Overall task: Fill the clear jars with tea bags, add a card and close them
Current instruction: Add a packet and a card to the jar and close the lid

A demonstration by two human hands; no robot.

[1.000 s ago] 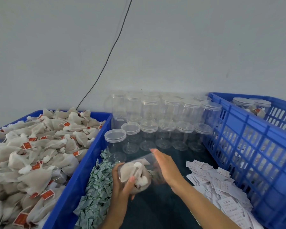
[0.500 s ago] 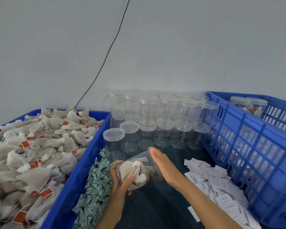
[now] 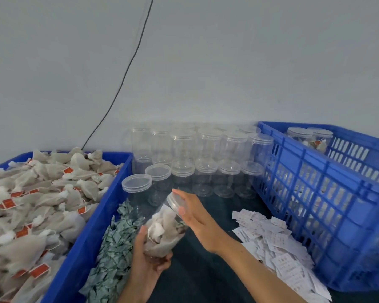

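Dark tabletop (image 3: 206, 281) meets pale grey wall (image 3: 228, 62).

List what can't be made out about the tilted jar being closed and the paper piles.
- Head view: whether a card is inside the tilted clear plastic jar; tea bags hide it.
- How tight the jar's clear lid sits; the right hand covers it.
- Print on the white paper cards: too small.

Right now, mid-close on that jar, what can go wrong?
1. The filled jar is tilted; the left hand grips only its base, so it could slip.
2. The right hand lies flat on the lid; it may seat crooked.
3. Empty jars stand close behind and could be knocked.
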